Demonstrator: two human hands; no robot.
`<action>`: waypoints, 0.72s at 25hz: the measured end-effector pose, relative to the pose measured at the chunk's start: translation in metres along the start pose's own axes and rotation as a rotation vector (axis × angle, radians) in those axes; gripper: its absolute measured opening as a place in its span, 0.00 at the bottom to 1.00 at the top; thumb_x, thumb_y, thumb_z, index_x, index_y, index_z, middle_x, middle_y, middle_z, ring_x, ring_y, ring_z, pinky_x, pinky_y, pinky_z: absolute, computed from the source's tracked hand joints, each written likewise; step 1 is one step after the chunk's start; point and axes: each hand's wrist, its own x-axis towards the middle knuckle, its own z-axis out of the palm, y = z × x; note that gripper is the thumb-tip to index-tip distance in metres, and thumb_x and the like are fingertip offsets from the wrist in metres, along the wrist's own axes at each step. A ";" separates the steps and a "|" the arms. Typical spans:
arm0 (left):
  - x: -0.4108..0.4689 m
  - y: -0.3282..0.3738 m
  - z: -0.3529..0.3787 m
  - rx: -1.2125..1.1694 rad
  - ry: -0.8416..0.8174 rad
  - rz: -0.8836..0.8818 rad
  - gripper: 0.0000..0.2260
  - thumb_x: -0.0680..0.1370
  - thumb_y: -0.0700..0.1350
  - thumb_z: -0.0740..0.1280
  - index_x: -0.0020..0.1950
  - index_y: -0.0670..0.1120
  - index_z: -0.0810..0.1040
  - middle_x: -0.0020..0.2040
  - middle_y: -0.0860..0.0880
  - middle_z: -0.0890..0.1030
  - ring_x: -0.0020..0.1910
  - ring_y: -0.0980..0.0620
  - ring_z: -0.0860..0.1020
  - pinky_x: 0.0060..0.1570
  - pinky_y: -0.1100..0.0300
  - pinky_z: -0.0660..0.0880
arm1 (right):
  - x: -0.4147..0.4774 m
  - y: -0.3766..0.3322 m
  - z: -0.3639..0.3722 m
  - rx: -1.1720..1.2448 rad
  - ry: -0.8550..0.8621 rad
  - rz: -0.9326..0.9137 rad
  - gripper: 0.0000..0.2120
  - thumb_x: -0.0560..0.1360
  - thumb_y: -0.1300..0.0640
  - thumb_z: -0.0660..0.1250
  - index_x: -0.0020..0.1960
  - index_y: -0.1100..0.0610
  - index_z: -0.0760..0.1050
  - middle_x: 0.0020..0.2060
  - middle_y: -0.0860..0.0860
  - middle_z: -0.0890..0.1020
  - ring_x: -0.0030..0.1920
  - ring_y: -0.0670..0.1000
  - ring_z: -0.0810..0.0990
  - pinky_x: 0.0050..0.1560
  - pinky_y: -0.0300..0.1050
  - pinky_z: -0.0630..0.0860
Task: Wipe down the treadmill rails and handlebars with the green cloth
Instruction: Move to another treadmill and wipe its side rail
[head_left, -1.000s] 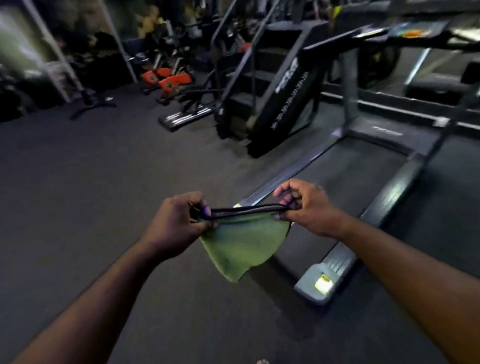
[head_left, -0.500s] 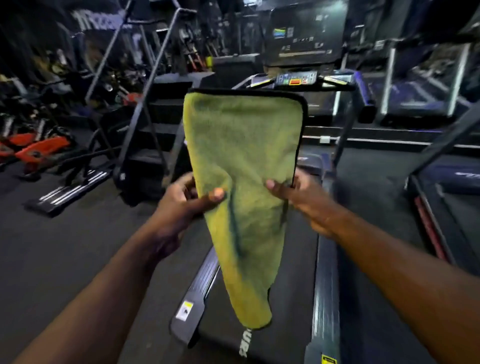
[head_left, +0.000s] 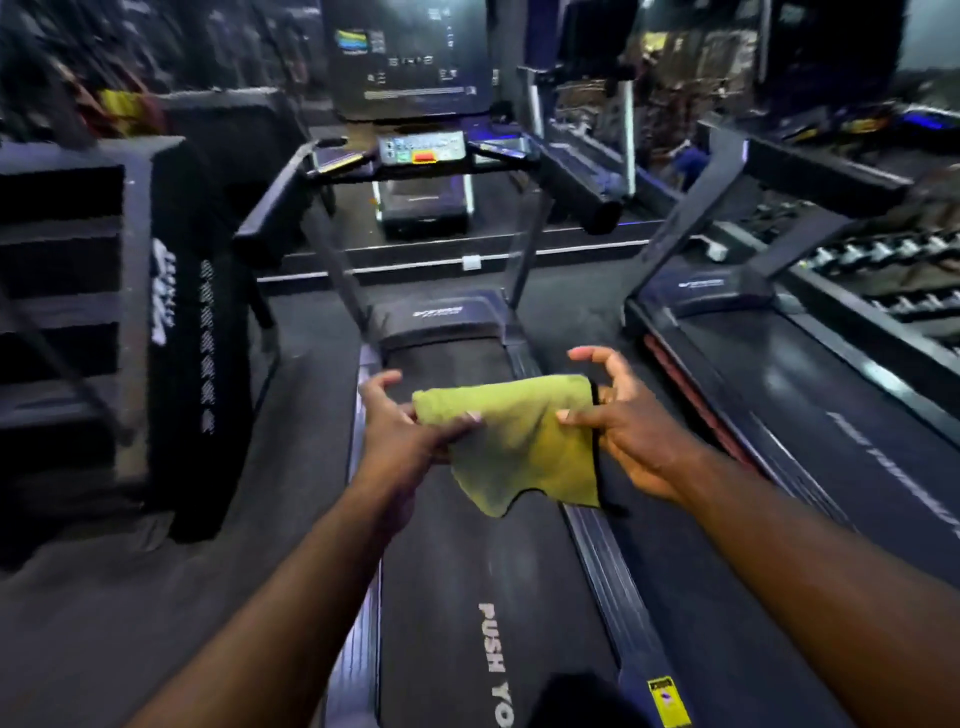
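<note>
The green cloth, edged in black, hangs folded between both hands above the treadmill belt. My left hand pinches its left side and my right hand pinches its right side with thumb and forefinger, the other fingers spread. The treadmill stretches ahead of me: its right side rail, left side rail, left handlebar, right handlebar and console. Neither hand touches rail or handlebar.
A black stair-climber machine stands close on the left. A second treadmill runs parallel on the right, with a dumbbell rack beyond it. A mirror or screen sits behind the console.
The cloth, held up long and open in front of my face before, is now lowered and folded shorter between both hands. My view has swung to face straight along the treadmill.
</note>
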 end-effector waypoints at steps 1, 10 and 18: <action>0.015 0.006 0.001 0.097 -0.088 0.092 0.43 0.64 0.30 0.83 0.71 0.50 0.66 0.54 0.44 0.79 0.45 0.52 0.83 0.40 0.60 0.81 | 0.005 -0.010 -0.004 -0.077 -0.008 -0.062 0.33 0.72 0.77 0.73 0.69 0.51 0.74 0.53 0.60 0.81 0.49 0.55 0.81 0.51 0.54 0.82; 0.174 0.051 0.037 0.774 -0.281 0.490 0.11 0.66 0.46 0.78 0.47 0.49 0.86 0.51 0.50 0.82 0.52 0.51 0.81 0.52 0.60 0.78 | 0.121 -0.061 -0.063 -1.040 0.171 -0.238 0.30 0.64 0.46 0.86 0.64 0.40 0.80 0.54 0.40 0.84 0.51 0.39 0.82 0.54 0.41 0.79; 0.339 0.138 0.136 0.029 -0.498 0.081 0.05 0.76 0.43 0.75 0.46 0.45 0.80 0.40 0.48 0.80 0.40 0.51 0.76 0.41 0.55 0.72 | 0.286 -0.114 -0.109 0.173 0.263 -0.145 0.19 0.70 0.62 0.77 0.59 0.65 0.83 0.50 0.58 0.86 0.47 0.52 0.86 0.45 0.42 0.82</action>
